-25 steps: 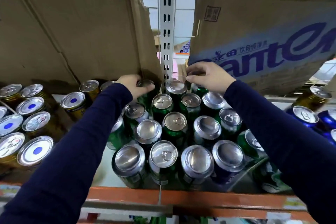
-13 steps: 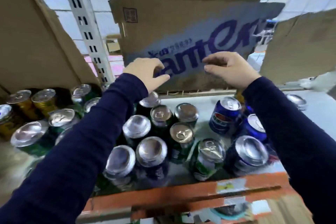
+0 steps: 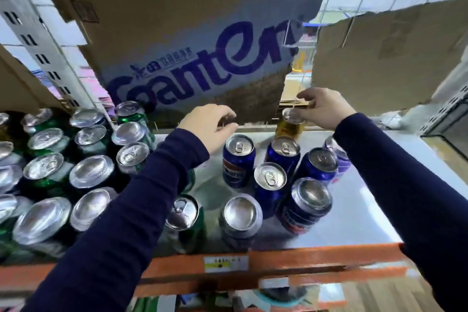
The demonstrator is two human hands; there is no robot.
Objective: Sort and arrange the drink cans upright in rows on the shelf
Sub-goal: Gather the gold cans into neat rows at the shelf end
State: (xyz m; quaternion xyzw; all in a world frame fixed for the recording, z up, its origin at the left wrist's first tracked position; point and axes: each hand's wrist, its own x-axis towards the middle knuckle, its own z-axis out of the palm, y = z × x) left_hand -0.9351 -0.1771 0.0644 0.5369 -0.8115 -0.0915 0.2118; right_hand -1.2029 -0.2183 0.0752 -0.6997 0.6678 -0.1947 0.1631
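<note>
Rim of gold can [image 3: 288,128] between right hand [image 3: 326,107] fingers [image 3: 307,113]

Shelf [image 3: 354,210], white deck, orange front rail.
- Green cans [image 3: 131,119]: standing, massed at left.
- Blue cans [image 3: 239,159]: standing, clustered centre-right.
- Gold can [image 3: 287,129]: upright behind the blue cans, top rim pinched by right hand [image 3: 326,106].
- Left hand [image 3: 207,124]: hovering empty, fingers loosely curled.
- Printed cardboard box [image 3: 190,58]: at back.
</note>
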